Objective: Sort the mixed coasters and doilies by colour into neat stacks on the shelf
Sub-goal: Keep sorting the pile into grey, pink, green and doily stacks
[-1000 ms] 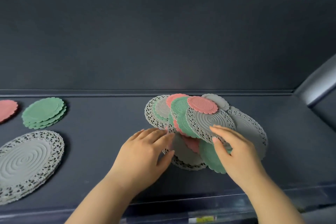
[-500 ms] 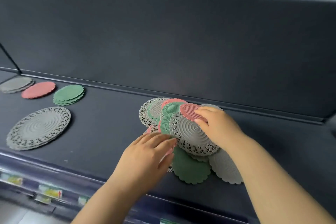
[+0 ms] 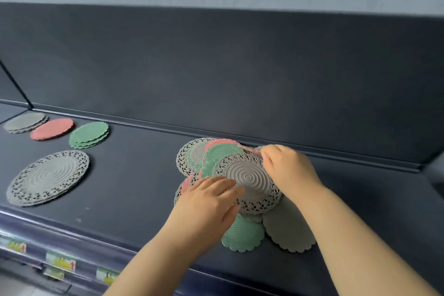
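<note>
We start at the right hand [image 3: 290, 170]: its fingers [image 3: 270, 151] are curled in tight, pinching the rim of a thin pink ribbed scalloped coaster [image 3: 249, 149]. That disc is tipped up, so we see it nearly edge-on. From the fingertips it runs off to the left along the back of the heap, close to the dark rear wall [image 3: 216, 67]. It's round, so there's no long axis to line up. What counts is that it's thin and held by one edge only.

Just toward us from that pinch lies a grey lace-edged doily with a ringed centre [image 3: 249, 176], topping the mixed pile of coasters and doilies [image 3: 242, 235]. The left hand [image 3: 206, 206] is spread flat, its fingers [image 3: 223, 186] straight and resting on that doily's near-left edge, gripping nothing. We'd say it's pinning the heap.

Now the relation that matters. The pink stack [image 3: 51, 128] sits well off to the left of both hands, at the back of the dark shelf [image 3: 134, 175]. It lies between a plain grey stack [image 3: 24, 122] and a green stack [image 3: 89, 134], and a stack of grey lace doilies [image 3: 48, 178] is nearer us.

So the hand holding the coaster is the farther one. We reckon the carry must cross over the left hand, or pass to it. The risk, in our view, is the lifted edge dragging a green neighbour along.
</note>
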Demonstrator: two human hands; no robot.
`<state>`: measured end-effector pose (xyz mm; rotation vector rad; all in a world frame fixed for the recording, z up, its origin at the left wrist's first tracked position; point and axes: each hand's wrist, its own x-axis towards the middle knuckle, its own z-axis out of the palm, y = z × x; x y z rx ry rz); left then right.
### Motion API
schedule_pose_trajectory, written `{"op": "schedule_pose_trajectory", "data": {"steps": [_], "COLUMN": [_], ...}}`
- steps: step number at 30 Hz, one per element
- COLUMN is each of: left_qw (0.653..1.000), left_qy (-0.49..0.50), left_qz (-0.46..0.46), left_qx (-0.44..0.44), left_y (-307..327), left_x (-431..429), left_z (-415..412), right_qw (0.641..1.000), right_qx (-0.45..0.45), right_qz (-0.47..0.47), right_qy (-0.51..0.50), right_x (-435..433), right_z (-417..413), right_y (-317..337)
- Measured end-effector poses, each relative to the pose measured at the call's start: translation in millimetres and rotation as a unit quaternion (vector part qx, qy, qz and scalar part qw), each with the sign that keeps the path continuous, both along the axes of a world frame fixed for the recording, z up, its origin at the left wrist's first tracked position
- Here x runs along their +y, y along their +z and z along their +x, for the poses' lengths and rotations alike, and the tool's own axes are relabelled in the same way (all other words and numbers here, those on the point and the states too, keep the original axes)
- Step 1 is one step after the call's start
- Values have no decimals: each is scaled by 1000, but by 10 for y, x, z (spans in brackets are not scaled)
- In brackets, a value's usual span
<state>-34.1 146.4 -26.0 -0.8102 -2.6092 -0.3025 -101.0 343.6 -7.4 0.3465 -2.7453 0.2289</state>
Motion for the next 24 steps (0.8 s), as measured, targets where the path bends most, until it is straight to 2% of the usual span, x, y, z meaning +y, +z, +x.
{"op": "schedule_pose_trajectory", "data": {"steps": [2, 4, 10, 13, 17, 19, 21, 24], "left_qw": [999, 998, 994, 994, 991, 989, 991, 989], "left_qy": [-21, -27, -48, -45, -72, -71, -84, -74], "left_qz": [-22, -52, -71, -79, -40, -36, -12, 29], "left_qx": [-23, -27, -63, -61, -108, -125, -106, -125], "left_y": [-4, -48, -96, -78, 9, 37, 80, 139], "left_x": [79, 132, 165, 136, 125, 116, 139, 174], "left_z": [-60, -152, -285, -321, -358, -404, -407, -395], "right_qw": [999, 997, 998, 997, 990, 985, 982, 982], "right_qx": [19, 46, 34, 4, -71, -80, -87, -62], "right_qz": [-39, -39, -5, -34, -114, -144, -160, -168], "right_qy": [-31, -54, -54, -66, -45, -41, -49, -64], "right_x": [134, 236, 256, 248, 263, 258, 254, 258], "right_z": [113, 240, 471, 463, 398, 397, 401, 425], "right_y": [21, 0, -138, -268, -316, -280, -241, -177]}}
